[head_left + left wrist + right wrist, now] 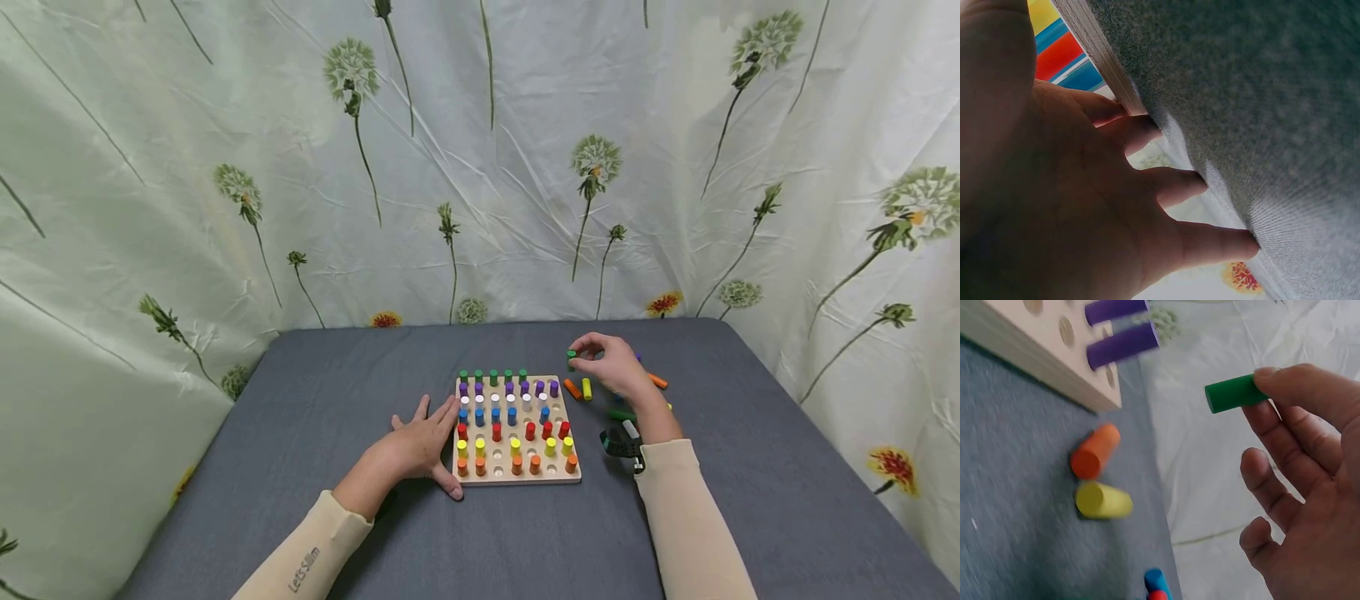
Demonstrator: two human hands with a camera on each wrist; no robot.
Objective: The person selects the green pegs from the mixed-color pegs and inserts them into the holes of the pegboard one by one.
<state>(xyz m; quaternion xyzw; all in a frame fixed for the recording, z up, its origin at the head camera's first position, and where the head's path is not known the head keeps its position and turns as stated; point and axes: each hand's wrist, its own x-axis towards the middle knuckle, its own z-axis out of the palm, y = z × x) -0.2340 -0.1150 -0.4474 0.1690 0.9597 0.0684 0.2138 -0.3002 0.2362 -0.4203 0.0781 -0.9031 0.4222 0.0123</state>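
My right hand (617,367) pinches a green peg (1234,394) between thumb and fingertips, held above the table just off the far right corner of a wooden pegboard (517,481). In the right wrist view the last two fingers curl loosely away from the peg. With fingers spread, my left hand (412,446) rests against the left side of the board, its fingertips on the table cloth. Coloured pegs stand upright in rows: green (493,377), purple (554,387), white, blue, red (497,432), yellow and orange. Several holes hold no peg.
Right of the board lie a loose orange peg (1095,451) and a yellow peg (1104,500). More loose pegs, one of them orange (657,380), lie around and partly under my right forearm. A flowered curtain (480,167) hangs behind the grey-covered table (322,383).
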